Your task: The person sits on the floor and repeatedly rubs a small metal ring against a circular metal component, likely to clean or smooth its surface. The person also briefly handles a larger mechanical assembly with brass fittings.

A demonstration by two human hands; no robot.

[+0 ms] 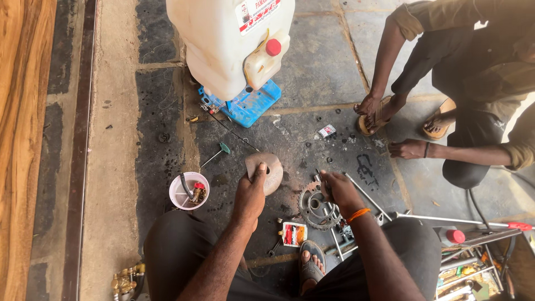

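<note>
Two hands at work over the stone floor (329,72). Left hand (251,196): fingers pinching a curved rusty metal plate (268,169), held just above the floor. Right hand (340,192): closed on a toothed gear (316,209), touching its rim. Beside the left hand: pink bowl (181,194) of small parts. Farther: white tank (228,39) on a blue base (251,105). Far right: another person's hand (409,148), spread on the floor.
</note>
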